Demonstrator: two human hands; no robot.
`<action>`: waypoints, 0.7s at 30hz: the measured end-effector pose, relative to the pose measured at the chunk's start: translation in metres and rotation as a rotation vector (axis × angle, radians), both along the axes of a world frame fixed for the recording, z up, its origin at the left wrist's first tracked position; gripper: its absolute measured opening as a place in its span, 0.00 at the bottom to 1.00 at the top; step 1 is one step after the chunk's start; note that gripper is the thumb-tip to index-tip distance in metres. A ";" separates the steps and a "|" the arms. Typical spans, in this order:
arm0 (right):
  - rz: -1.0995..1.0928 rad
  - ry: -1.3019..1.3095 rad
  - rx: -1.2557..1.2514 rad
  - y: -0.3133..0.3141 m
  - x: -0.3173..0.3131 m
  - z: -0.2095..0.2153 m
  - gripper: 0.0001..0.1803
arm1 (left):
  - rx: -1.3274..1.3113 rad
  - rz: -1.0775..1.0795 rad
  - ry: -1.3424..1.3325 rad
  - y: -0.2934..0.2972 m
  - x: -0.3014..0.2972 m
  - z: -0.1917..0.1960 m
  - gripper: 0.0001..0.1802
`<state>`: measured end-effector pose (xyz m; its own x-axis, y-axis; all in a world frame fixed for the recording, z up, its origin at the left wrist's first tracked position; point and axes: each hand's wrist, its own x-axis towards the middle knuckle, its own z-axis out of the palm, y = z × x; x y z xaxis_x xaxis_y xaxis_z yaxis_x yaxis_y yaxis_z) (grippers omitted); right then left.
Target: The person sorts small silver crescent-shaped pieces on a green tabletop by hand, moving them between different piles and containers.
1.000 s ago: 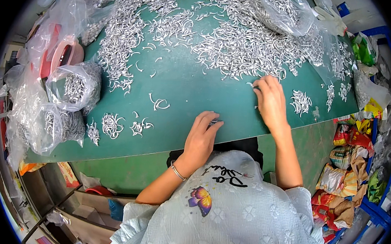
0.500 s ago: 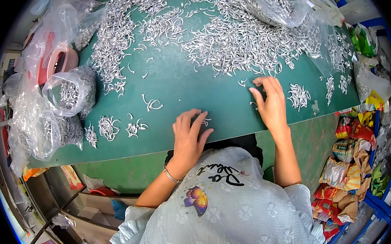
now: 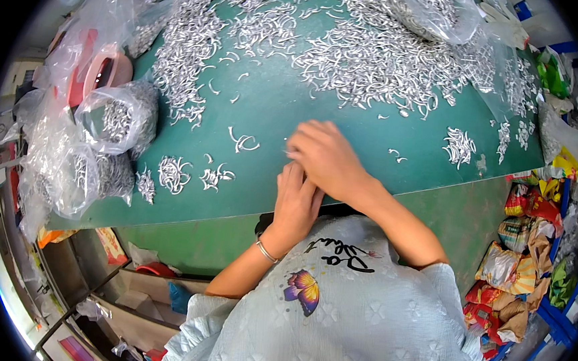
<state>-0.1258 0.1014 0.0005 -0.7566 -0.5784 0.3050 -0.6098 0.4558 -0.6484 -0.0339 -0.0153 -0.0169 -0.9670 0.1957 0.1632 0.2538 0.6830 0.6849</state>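
Metal hooks (image 3: 241,141) beside overlapping hands (image 3: 313,175)

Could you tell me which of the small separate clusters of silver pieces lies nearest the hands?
The loose curl of pieces just left of the right hand; the other clusters sit farther left or far right.

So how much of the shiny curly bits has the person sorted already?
Done: a few small bunches sit near the table's front edge, and clear bags on the left hold more. In hand: the left hand and right hand meet over something hidden. Left: the big loose heap across the green table.
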 end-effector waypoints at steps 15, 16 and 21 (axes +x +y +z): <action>-0.153 0.192 0.276 0.048 -0.013 0.018 0.09 | 0.095 0.020 0.015 0.004 -0.006 0.008 0.26; -0.440 0.057 0.299 0.066 -0.013 0.029 0.10 | 0.066 0.005 0.020 0.005 -0.008 0.010 0.24; -0.399 0.045 0.254 0.109 -0.018 0.005 0.09 | 0.024 -0.023 0.037 0.008 -0.013 0.009 0.18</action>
